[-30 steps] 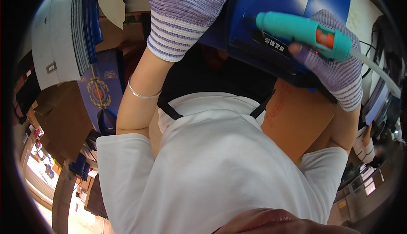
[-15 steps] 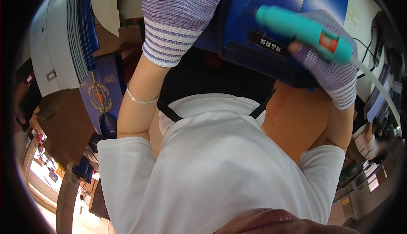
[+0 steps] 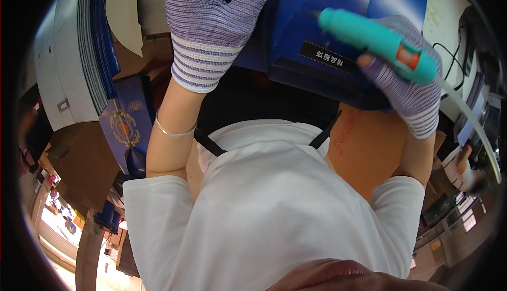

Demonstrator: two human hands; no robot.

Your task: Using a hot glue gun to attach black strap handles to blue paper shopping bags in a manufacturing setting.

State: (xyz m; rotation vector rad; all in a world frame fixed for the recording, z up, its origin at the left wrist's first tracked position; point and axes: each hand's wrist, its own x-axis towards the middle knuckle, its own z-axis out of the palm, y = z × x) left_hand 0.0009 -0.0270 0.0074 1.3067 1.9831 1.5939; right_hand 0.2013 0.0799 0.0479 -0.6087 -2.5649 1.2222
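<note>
Nearest: white shirt (image 3: 280,196), w/ brown cardboard (image 3: 364,148) just R of it. L forearm w/ thin bracelet (image 3: 175,134) leads up to L hand (image 3: 206,16), striped glove; it's drifted a bit left in view over the last sec. Its fingers run off the top edge, so can't tell if they hold anything. R hand (image 3: 404,89), similar glove: fingers wrapped round teal glue gun (image 3: 364,30), pale stick (image 3: 470,114) out the back. Gun's over blue carton (image 3: 293,30), tip aimed left, past black label (image 3: 327,56). Carton's shifted slightly left too; gun approx. same spot in view. Prob. partly head motion, b/c bkgd moved as well. Meaning: looks like a small pos. change, no new step; no glue visible, tip contact unclear. Farther: L, grey board stack (image 3: 63,59) & blue printed piece (image 3: 124,132); far R, sb.'s arm (image 3: 465,159).
</note>
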